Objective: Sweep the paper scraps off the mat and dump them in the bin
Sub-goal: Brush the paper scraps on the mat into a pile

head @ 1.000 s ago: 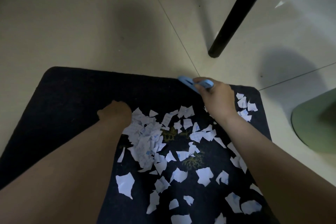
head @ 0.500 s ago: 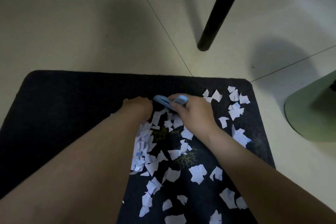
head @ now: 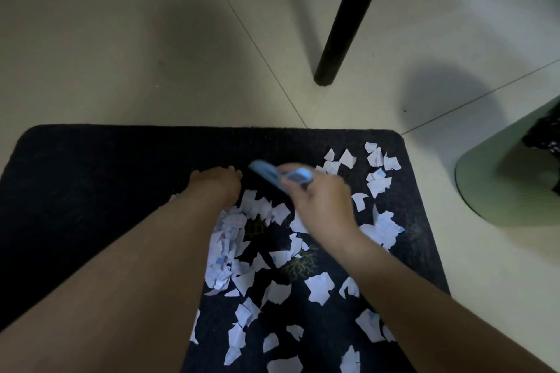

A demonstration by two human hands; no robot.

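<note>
Mat (head: 91,191) on the left is bare now. Left hand (head: 216,183) rests on it, how its fingers lie I can't tell, walling the paper scraps (head: 230,239). Right hand (head: 321,206), wrapped round a blue brush (head: 272,177), has swung in from the far-right corner, so the pile's tightening. Stragglers remain right; green bin (head: 497,191) waits beyond.

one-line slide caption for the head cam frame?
Right hand grips a blue brush over paper scraps on the black mat; left hand rests alongside.
</note>
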